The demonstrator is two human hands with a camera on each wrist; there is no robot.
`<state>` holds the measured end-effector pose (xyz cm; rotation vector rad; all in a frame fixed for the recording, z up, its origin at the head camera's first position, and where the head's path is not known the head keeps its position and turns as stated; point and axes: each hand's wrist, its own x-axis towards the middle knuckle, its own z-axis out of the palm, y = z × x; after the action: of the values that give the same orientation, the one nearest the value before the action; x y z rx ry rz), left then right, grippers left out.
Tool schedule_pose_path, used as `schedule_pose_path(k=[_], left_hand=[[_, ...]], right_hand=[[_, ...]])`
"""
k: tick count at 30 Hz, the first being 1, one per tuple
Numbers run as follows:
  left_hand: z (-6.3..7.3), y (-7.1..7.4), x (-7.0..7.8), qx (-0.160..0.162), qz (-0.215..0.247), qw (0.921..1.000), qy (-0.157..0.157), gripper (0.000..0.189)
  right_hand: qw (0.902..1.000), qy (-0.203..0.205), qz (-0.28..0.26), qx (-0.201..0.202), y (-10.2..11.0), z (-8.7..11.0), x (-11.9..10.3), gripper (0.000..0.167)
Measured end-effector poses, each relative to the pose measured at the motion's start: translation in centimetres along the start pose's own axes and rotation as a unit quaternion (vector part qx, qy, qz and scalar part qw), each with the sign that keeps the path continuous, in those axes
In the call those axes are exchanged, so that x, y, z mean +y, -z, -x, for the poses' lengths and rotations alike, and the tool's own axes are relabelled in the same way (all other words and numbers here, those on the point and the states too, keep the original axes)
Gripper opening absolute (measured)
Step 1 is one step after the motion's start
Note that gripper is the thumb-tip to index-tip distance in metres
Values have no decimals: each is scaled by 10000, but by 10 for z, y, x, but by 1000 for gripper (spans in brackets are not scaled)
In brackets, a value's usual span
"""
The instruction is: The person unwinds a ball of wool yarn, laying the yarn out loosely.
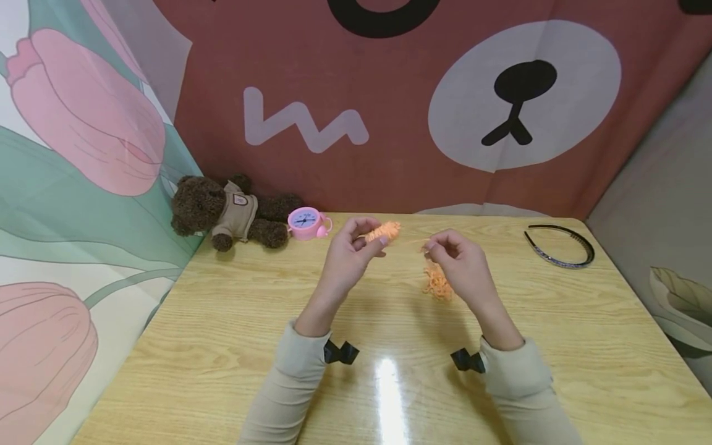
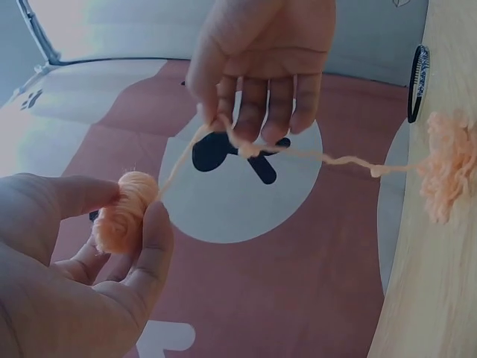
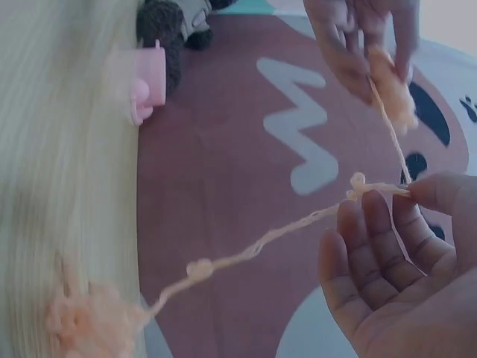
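Note:
My left hand (image 1: 347, 250) grips a small wound bundle of orange yarn (image 1: 384, 232) between thumb and fingers, raised above the table. To its right, my right hand (image 1: 458, 259) pinches the yarn strand (image 2: 179, 168) between thumb and index finger. That strand runs from the bundle to the right fingertips, then on down to a loose, tangled heap of the same yarn (image 1: 438, 282) on the table. Small knots or loops (image 3: 200, 268) show along the lower stretch in the right wrist view. The other right fingers are loosely bent beside the strand.
A brown teddy bear (image 1: 236, 213) in a beige shirt lies at the back left of the wooden table (image 1: 233, 346). Beside it is a pink alarm clock (image 1: 306, 222). A dark, glittery headband (image 1: 562, 246) lies at the back right. Printed cloth (image 1: 389, 154) hangs behind the table.

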<state>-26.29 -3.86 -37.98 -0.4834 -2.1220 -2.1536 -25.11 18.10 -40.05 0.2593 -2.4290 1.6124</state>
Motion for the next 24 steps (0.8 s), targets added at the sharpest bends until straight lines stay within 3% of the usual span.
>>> schedule_pose_path(k=[7,16,24], left_hand=[[-1,1,-1,-145,146,9998,-28,38],[-1,2,-3,-15,-384,9991,151,36],[-2,3,-3,-328,284,9974,578,34]], right_hand=[[9971,-51,-392,644,22,-7,12,28],[9930,-230,-662,953,36,-9,13,23],[9928,-174,-763,905,36,-9,11,27]])
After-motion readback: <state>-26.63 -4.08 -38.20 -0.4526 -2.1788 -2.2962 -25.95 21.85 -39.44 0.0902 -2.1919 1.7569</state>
